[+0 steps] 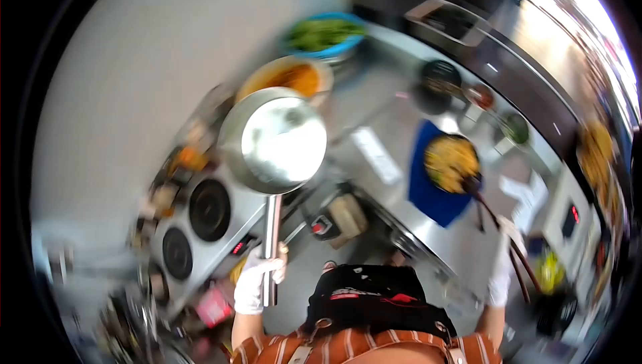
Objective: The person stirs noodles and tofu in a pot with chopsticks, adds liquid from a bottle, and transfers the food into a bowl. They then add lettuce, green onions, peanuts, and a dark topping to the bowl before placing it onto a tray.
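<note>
My left hand (257, 276), in a white glove, is closed around the long metal handle of a saucepan (273, 140). The pan is raised in front of me, its shiny round surface facing the camera. My right hand (509, 238), also gloved and blurred, grips a dark brown, long-handled spoon (487, 210). A second brown handle shows below that hand. The spoon's dark head touches yellow-orange food in a dark round dish (451, 163). This dish stands on a folded blue cloth (428, 198) on the steel counter.
Left of me is a cooktop with two dark burners (210, 209). Behind the saucepan stand a large pot of orange food (301, 80) and a blue bowl of greens (324, 33). Small containers (515, 129) line the counter's back edge. A white paper strip (376, 155) lies on the counter.
</note>
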The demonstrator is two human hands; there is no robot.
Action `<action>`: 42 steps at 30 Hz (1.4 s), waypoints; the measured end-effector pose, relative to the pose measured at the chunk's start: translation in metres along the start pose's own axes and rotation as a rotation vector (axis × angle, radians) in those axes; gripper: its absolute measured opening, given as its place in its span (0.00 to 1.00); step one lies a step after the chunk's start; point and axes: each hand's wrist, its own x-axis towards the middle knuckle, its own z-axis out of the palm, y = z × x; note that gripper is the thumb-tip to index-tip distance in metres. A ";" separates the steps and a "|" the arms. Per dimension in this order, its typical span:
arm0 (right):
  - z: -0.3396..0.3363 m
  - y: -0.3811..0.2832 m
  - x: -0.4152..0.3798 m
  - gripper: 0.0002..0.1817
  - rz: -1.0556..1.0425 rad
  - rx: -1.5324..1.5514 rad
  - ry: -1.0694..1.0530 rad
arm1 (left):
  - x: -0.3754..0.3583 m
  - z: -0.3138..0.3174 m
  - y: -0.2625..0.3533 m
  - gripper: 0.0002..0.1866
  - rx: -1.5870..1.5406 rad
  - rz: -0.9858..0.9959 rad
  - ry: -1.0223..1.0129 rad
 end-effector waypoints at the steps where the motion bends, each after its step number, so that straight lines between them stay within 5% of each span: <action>1: 0.008 -0.007 -0.002 0.12 0.093 -0.133 -0.056 | -0.021 -0.015 0.006 0.19 -0.044 0.034 0.044; 2: 0.011 0.009 -0.008 0.13 -0.050 -0.090 -0.004 | -0.039 -0.041 0.008 0.18 -0.063 0.071 0.079; 3: 0.028 -0.008 -0.014 0.15 0.036 -0.035 0.072 | -0.057 -0.069 0.010 0.18 -0.079 0.100 0.108; 4: 0.023 -0.001 -0.012 0.19 0.024 0.286 0.011 | -0.079 -0.089 0.014 0.17 -0.130 0.134 0.158; 5: 0.052 -0.057 -0.025 0.21 0.049 -0.084 0.071 | -0.098 -0.109 0.017 0.17 -0.174 0.152 0.186; 7: 0.092 -0.066 -0.029 0.21 0.117 0.197 0.271 | -0.103 -0.152 0.014 0.16 -0.208 0.191 0.207; 9: 0.121 -0.057 -0.040 0.22 0.137 0.346 0.035 | -0.136 -0.197 0.010 0.16 -0.256 0.238 0.298; 10: 0.167 -0.117 -0.065 0.21 0.374 0.545 0.052 | -0.146 -0.216 0.004 0.17 -0.277 0.242 0.354; 11: 0.186 -0.089 -0.072 0.20 0.127 0.409 -0.131 | -0.158 -0.231 0.002 0.16 -0.312 0.243 0.413; 12: 0.217 -0.115 -0.090 0.19 0.196 0.607 -0.268 | -0.168 -0.249 -0.004 0.16 -0.344 0.242 0.481; 15: 0.295 -0.162 -0.137 0.13 -0.004 0.222 -0.528 | -0.173 -0.328 -0.014 0.07 -0.385 0.201 0.588; 16: 0.314 -0.186 -0.154 0.12 0.280 0.405 -0.538 | -0.178 -0.353 -0.022 0.05 -0.407 0.230 0.603; 17: 0.328 -0.205 -0.170 0.12 -0.171 0.129 -0.573 | -0.179 -0.376 -0.028 0.05 -0.417 0.243 0.587; 18: 0.339 -0.196 -0.177 0.13 0.447 0.671 -0.546 | -0.178 -0.389 -0.028 0.06 -0.367 0.246 0.646; 21: 0.340 -0.171 -0.187 0.14 0.398 0.643 -0.619 | -0.172 -0.407 -0.030 0.18 -0.145 0.243 0.836; 22: 0.339 -0.171 -0.188 0.13 0.457 0.706 -0.536 | -0.174 -0.442 -0.046 0.11 -0.232 0.275 0.737; 23: 0.335 -0.170 -0.184 0.13 0.505 0.783 -0.473 | -0.176 -0.581 -0.106 0.15 -0.648 0.183 0.258; 24: 0.326 -0.165 -0.179 0.13 0.499 0.784 -0.415 | -0.160 -0.543 -0.084 0.14 -0.342 0.217 0.551; 26: 0.304 -0.152 -0.170 0.13 0.514 0.795 -0.333 | -0.120 -0.494 -0.075 0.14 -0.121 0.127 0.714; 37: 0.108 -0.059 -0.074 0.08 -0.015 -0.006 0.437 | 0.021 -0.396 -0.129 0.13 0.231 -0.178 0.635; 42: 0.055 -0.014 -0.042 0.09 0.016 0.006 0.419 | 0.044 -0.353 -0.158 0.14 0.349 -0.236 0.660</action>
